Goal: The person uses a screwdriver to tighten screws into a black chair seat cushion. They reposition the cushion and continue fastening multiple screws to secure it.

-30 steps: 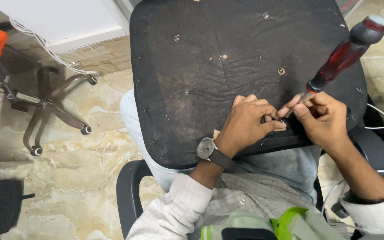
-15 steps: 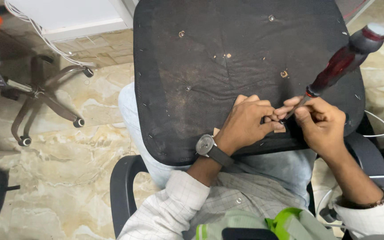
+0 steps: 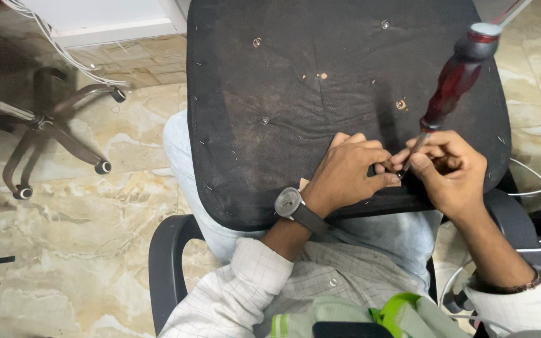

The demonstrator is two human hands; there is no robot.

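Head view: framing shifted against the earlier frames, seat panel now filling more of the top, office chair base (image 3: 51, 134) sliding toward the left edge. Screwdriver (image 3: 452, 87) standing steeper than half a second ago, its dark red handle raised toward the upper right, thin shaft running down into the grip. Right hand (image 3: 449, 172) closed around the lower shaft, fingers curled, tip pinched just beside the left fingertips. Left hand (image 3: 345, 175) resting on the upturned black seat panel (image 3: 270, 94), fingers bent and pressed down at the near edge, exactly what sits under them too small to tell. Both hands staying at the same spot on the panel's near right edge as before. Panel lying across the lap, small screw holes dotted over its underside. Wristwatch (image 3: 290, 203) on the left wrist. No containers in view.
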